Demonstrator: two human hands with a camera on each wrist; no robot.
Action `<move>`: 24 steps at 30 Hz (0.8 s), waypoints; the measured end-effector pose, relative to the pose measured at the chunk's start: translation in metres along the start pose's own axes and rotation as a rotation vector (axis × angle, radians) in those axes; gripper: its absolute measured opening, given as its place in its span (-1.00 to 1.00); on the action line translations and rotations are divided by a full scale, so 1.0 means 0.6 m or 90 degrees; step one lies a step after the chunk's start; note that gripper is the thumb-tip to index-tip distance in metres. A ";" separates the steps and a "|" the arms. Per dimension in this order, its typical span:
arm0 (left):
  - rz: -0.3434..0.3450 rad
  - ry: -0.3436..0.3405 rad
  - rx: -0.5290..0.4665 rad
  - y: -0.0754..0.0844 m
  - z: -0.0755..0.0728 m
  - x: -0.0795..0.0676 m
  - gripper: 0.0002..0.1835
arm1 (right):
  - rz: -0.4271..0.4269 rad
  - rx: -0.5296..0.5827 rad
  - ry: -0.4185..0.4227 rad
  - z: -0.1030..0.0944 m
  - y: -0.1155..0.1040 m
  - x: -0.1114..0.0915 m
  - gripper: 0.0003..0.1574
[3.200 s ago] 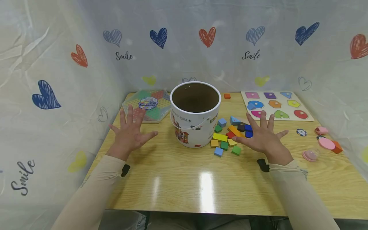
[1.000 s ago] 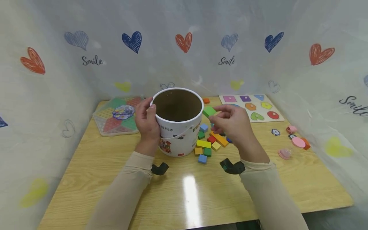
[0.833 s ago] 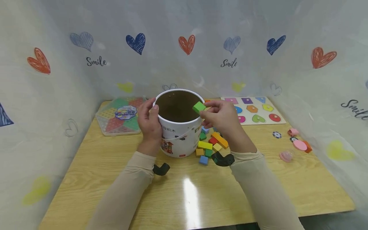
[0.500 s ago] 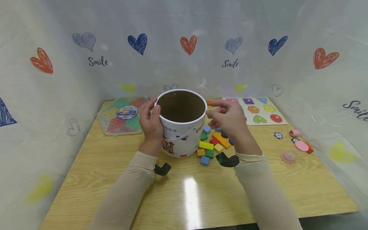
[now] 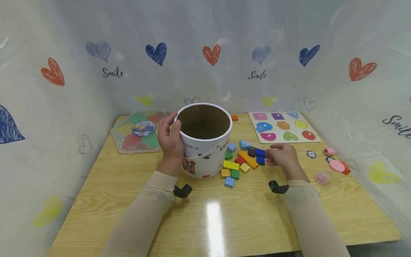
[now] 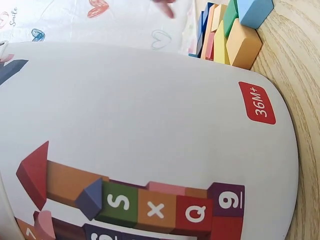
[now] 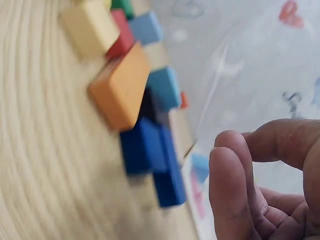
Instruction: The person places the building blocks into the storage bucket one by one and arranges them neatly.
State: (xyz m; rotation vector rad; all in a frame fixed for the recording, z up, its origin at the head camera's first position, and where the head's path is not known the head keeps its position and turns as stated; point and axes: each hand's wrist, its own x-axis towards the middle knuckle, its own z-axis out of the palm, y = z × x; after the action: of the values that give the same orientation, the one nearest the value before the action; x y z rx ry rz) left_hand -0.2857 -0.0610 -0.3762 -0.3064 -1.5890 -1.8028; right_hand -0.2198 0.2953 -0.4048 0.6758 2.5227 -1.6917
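Observation:
A white bucket (image 5: 210, 164) with printed letter blocks and a wire handle stands upright on the table. My left hand (image 5: 170, 142) grips its left side, thumb at the rim and fingers around the outside. The dark bottom inside cannot be made out. To the right lies a cluster of wooden blocks, including a long orange block (image 5: 248, 159) and a yellow block (image 5: 231, 165). My right hand (image 5: 284, 159) is beside the dark blue blocks (image 5: 260, 153). In the right wrist view its thumb (image 7: 227, 185) and fingers bend loosely, with nothing between them, apart from the dark blue blocks.
A shape puzzle board (image 5: 279, 137) lies at the back right, a hexagonal game board (image 5: 138, 134) at the back left. Poker chips, a pink capsule (image 5: 321, 177) and small toys sit far right. One red-orange block (image 5: 234, 117) lies behind the bucket.
My left hand has come onto the bucket. The right hand carried a green block to the bucket's rim, let it go out of sight there, then moved right and down to the dark blue blocks.

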 end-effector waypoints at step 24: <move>0.001 -0.006 -0.004 0.001 0.000 0.000 -0.68 | 0.022 -0.041 -0.003 0.007 0.065 0.043 -0.45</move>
State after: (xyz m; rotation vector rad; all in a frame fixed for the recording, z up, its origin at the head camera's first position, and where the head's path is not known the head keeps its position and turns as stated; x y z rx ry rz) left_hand -0.2852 -0.0612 -0.3761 -0.3193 -1.5896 -1.8071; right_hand -0.2300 0.3123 -0.4475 0.7048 2.5340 -1.5926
